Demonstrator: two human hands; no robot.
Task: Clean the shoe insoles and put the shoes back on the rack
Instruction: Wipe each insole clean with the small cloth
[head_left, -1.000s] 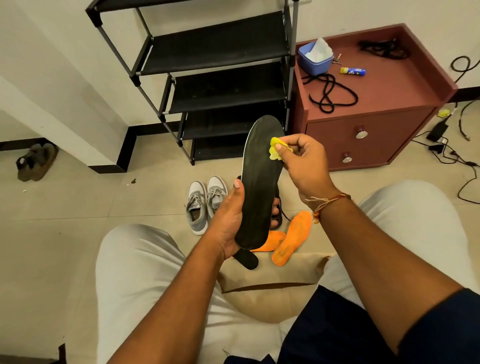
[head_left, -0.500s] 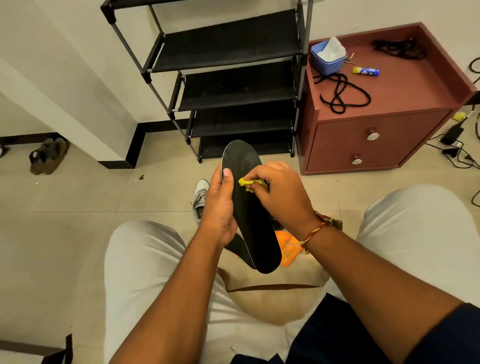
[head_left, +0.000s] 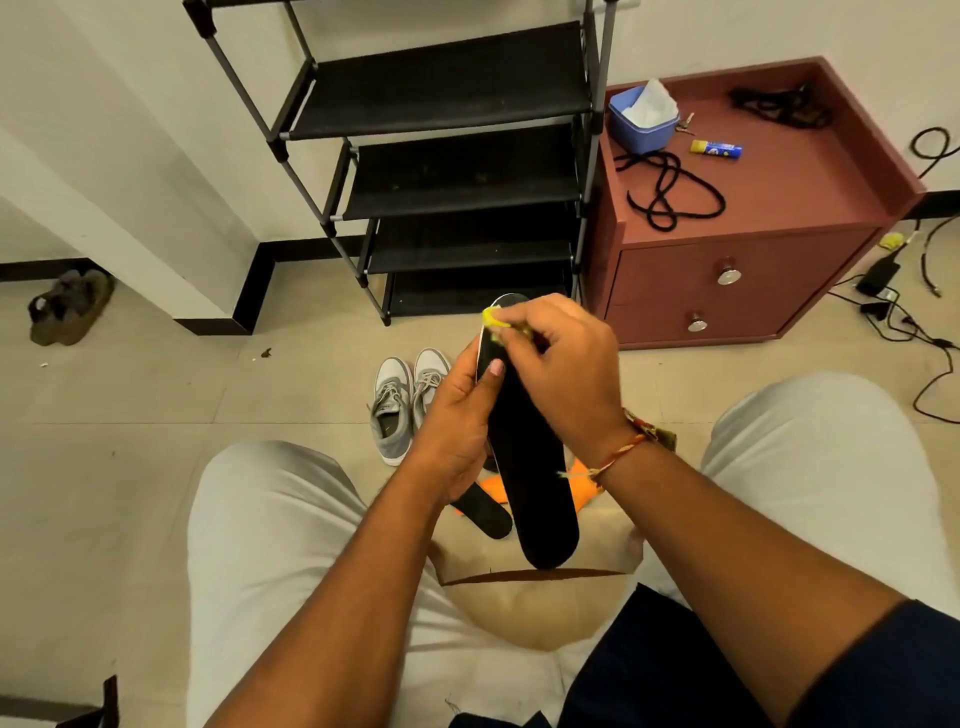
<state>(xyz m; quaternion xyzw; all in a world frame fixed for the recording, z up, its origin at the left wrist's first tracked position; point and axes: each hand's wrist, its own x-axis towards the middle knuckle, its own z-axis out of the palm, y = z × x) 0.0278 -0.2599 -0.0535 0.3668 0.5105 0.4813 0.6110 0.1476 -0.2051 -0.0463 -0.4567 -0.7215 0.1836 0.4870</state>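
Left hand curled round black insole mid-length, between my knees. Right hand pinches yellow cloth at its toe end. Risk: hard rubbing there flexes it and twists it out of my grip. Toe mostly hidden by right hand. Orange insoles below barely show.

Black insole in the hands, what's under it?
Beneath the black insole, a second black insole and orange insoles lie on the floor, mostly hidden by it.
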